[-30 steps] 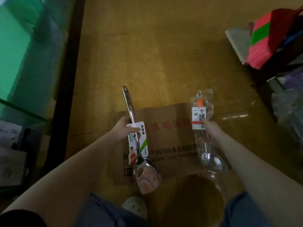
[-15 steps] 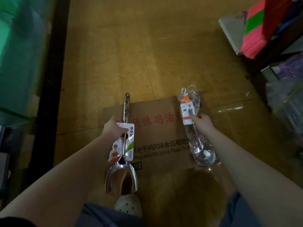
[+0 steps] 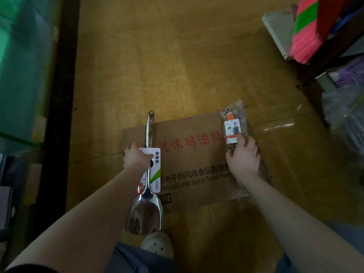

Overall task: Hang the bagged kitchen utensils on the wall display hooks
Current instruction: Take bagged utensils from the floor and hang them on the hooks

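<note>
Fingers (image 3: 241,139) round bagged ladle (image 3: 234,123), bowl unseen

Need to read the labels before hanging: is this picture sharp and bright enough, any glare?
Head view: dim, yellowish light. The cardboard print and the steel scoop in the left hand are fairly sharp; the bagged utensil in the right hand is soft, its label text unreadable. Head view also shows a glare streak on the floor and smeared edges.

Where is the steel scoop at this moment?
Head view, left of centre: the left hand grips the scoop by its handle over the left edge of the cardboard, its bowl near a white shoe; the right hand holds a bag further right.
</note>
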